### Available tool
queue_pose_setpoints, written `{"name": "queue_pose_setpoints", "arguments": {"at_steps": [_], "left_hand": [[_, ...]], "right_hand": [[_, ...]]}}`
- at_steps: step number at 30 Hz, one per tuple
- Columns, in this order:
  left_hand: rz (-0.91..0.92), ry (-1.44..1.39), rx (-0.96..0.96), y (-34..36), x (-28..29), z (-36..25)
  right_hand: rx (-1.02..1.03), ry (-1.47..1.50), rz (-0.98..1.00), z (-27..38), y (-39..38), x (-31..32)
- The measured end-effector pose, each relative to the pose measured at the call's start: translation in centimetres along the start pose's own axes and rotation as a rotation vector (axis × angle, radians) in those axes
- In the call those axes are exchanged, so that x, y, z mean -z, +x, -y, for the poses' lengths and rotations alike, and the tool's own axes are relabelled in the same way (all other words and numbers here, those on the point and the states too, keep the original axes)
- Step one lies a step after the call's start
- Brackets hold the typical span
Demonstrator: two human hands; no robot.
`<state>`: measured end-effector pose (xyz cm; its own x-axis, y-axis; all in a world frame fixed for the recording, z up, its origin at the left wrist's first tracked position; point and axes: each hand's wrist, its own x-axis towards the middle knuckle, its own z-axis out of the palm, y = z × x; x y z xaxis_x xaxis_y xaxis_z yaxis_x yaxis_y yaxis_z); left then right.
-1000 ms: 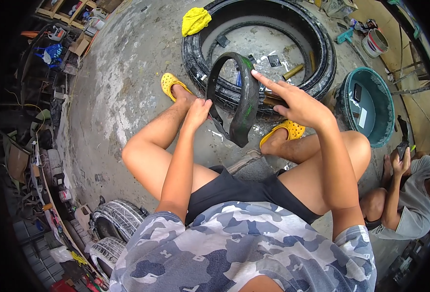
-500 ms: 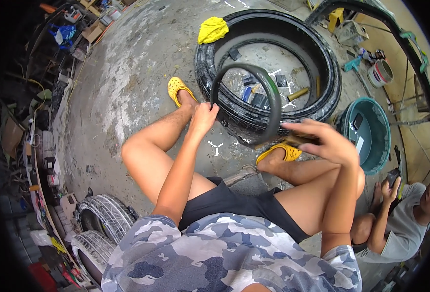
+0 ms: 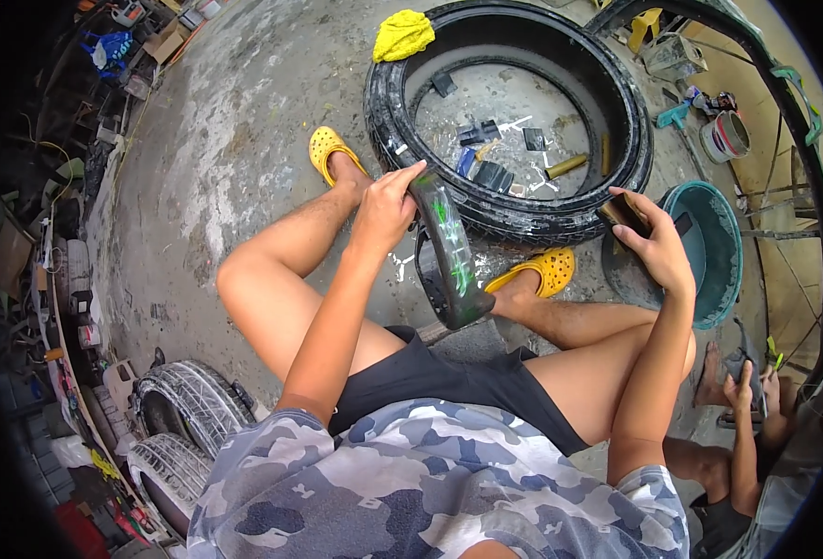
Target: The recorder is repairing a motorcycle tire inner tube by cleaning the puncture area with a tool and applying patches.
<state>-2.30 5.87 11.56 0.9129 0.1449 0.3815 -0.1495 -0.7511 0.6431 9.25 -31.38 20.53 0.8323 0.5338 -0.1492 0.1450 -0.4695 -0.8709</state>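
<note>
- The black inner tube (image 3: 448, 252), looped wide a moment ago, is now gripped folded by the left hand (image 3: 385, 207).
- A small dark object (image 3: 624, 212) is clasped in the right hand (image 3: 658, 247), now drawn aside.

Rubber inner tube (image 3: 448, 252): black, flattened loop with green markings, held upright between the knees. Small dark block (image 3: 627, 212): held above teal basin.

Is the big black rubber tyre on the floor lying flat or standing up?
Lying flat. The big black rubber tyre rests on its side on the grey concrete floor, with small tools and patches lying inside its ring.
</note>
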Motion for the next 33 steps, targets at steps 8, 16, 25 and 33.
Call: {"name": "queue_pose_setpoints", "arguments": {"at_steps": [8,16,25,33], "left_hand": [[0.064,-0.001,0.158,-1.3,-1.6,2.0],[0.078,0.166,0.255,-1.8,-5.2,4.5],[-0.303,0.047,0.549,-6.6,-12.2,6.4],[-0.470,-0.013,0.520,-4.8,-12.4,2.8]], "right_hand": [[0.045,-0.045,0.001,-0.6,1.5,-3.9],[0.008,0.149,0.024,-2.5,2.5,-8.7],[0.052,0.128,-0.161,-5.2,2.0,-11.7],[0.171,-0.082,-0.235,-5.1,1.8,-13.7]]}}
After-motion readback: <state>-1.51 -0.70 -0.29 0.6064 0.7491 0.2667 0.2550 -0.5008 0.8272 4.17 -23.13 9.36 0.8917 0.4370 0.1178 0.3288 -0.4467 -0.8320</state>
